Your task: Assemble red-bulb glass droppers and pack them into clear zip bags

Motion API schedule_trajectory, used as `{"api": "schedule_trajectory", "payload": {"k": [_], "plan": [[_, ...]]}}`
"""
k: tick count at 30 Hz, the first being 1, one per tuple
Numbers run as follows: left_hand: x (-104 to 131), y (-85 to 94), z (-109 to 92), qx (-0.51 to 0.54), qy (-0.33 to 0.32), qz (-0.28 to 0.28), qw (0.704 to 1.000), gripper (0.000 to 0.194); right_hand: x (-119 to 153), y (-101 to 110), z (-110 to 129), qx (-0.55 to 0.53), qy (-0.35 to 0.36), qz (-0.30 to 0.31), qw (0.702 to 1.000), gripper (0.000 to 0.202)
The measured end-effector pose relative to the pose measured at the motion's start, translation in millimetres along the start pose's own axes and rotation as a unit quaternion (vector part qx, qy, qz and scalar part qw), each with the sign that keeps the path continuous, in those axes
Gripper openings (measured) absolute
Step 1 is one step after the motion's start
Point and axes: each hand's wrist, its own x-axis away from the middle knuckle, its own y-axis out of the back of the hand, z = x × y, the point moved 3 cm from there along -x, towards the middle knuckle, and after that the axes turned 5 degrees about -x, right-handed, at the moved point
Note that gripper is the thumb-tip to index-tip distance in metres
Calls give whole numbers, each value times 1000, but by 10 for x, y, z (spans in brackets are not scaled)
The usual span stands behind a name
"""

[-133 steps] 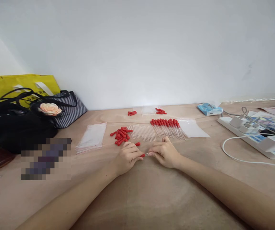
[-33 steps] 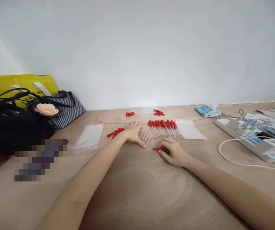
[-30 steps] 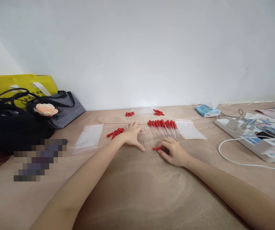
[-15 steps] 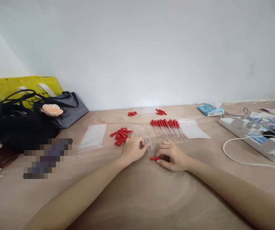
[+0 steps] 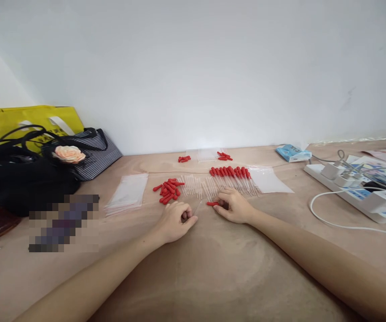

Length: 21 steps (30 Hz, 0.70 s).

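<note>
Your left grip (image 5: 177,222) is pinched nearly closed, thumb against curled fingers, on one thin clear tube (image 5: 198,208) that slants up and away from you. Your right grip (image 5: 232,205) is curled, thumb and fingertips drawn in on a red bulb (image 5: 212,204) whose end points left toward the tube — bulb and tube sit near each other, apart. Both hands are low over the wooden surface (image 5: 193,277).

Just beyond them lie bare clear tubes (image 5: 190,184) in loose rows, with a heap of red bulbs (image 5: 169,191) at their left. Behind your right fingers, the tubes topped with red bulbs (image 5: 233,175) lie side by side. A stack of plastic bags (image 5: 127,193) rests further left; another clear bag (image 5: 271,181) lies right of the topped tubes.
</note>
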Motion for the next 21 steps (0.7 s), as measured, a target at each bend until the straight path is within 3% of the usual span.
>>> {"api": "schedule_trajectory", "payload": {"k": [5, 8, 11, 21], "plan": [[122, 140, 145, 81, -34, 40, 995, 16, 12, 2, 23, -3, 3, -7, 1000, 17], [98, 113, 168, 63, -6, 20, 998, 22, 24, -11, 47, -7, 8, -9, 1000, 21], [43, 52, 121, 31, 10, 2, 999, 16, 25, -29, 63, -14, 3, -7, 1000, 15], [-62, -32, 51, -2, -53, -49, 997, 10, -96, -141, 9, -24, -37, 3, 999, 10]]}}
